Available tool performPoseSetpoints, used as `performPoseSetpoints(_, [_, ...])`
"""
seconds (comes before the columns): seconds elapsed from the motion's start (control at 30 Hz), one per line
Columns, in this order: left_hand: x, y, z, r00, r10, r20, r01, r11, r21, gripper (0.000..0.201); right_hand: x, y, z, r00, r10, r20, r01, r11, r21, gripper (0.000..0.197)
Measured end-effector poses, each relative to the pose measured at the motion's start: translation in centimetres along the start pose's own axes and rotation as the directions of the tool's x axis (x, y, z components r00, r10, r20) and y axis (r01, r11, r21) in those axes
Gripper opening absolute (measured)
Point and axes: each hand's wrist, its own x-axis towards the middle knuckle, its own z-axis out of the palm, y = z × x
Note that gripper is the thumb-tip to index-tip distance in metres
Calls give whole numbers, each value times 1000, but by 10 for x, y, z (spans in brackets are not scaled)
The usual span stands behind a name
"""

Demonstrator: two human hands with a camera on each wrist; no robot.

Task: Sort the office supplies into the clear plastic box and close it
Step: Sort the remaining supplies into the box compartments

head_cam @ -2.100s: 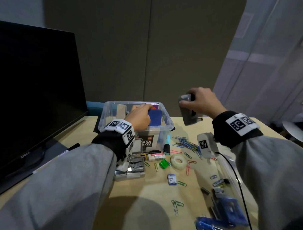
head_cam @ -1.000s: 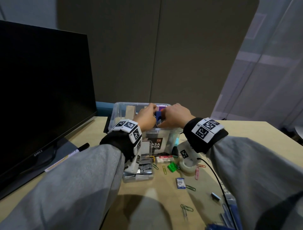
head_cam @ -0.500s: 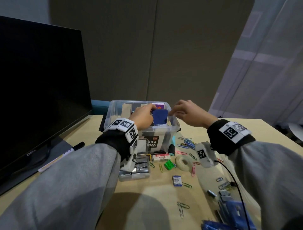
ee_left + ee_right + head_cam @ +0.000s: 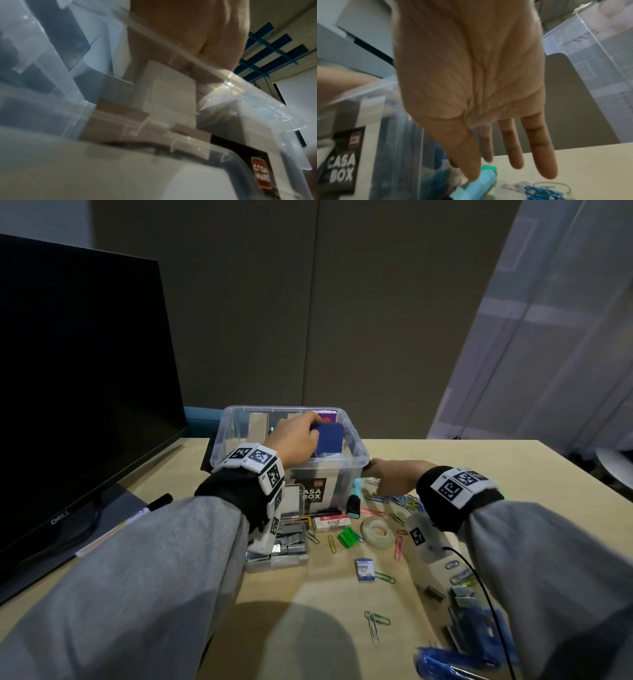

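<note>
Blue pad (image 4: 329, 440) gripped, seemingly; right hand (image 4: 394, 476) flat

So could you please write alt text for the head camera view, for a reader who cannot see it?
The left hand holds a dark blue item inside the clear plastic box, while the right hand reaches with straight fingers toward paper clips beside the box. Tape and more clips lie scattered on the desk.
</note>
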Motion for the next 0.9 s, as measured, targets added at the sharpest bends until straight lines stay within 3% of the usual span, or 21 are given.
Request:
performPoseSetpoints(0.13, [1, -2, 1, 1000, 5, 7, -5, 1000, 5, 35, 5, -5, 7, 998, -34, 46, 40, 988, -146, 84])
performPoseSetpoints(0.43, [3, -3, 2, 1000, 8, 4, -8, 1000, 10, 35, 18, 3, 23, 992, -27, -121, 12, 992, -124, 45])
performPoseSetpoints(0.63, [3, -5, 2, 1000, 15, -3, -15, 1000, 4, 34, 15, 14, 23, 999, -29, -30, 23, 984, -177, 40])
performPoseSetpoints(0.8, [3, -5, 2, 999, 27, -20, -27, 1000, -2, 34, 6, 24, 22, 999, -49, -11, 48, 994, -97, 30])
performPoseSetpoints(0.9, [3, -6, 3, 999, 38, -31, -38, 999, 20, 33, -7, 32, 17, 998, -63, -9, 63, 997, 44, 23])
